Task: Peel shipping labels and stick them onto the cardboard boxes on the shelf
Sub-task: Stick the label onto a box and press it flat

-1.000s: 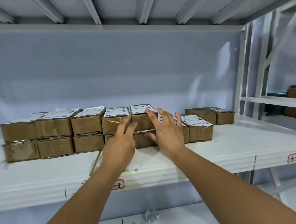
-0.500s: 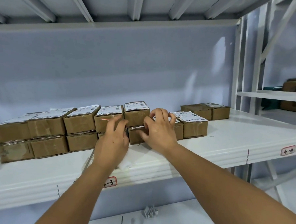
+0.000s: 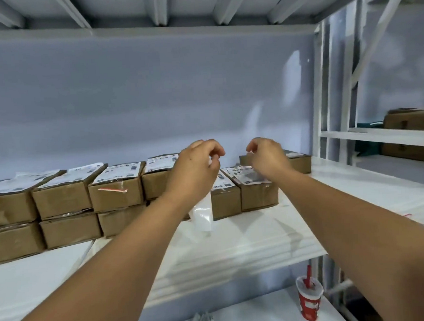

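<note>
Pinching a thin, floppy translucent white label backing sheet (image 3: 201,216), left hand (image 3: 194,171) holds its top edge; right hand (image 3: 268,157) curled, apparently empty, above brown cardboard boxes (image 3: 256,190).

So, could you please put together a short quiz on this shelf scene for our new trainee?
1. True or false: the red cup stands on the same shelf as the cardboard boxes.
2. What hangs below the left hand? A) a tape roll B) a pale sheet C) a pair of scissors
3. Fill in: at the left end of the row, the boxes are stacked ___ high.

Key: 1 false, it stands on the lower surface; 2 B; 3 two.
</note>
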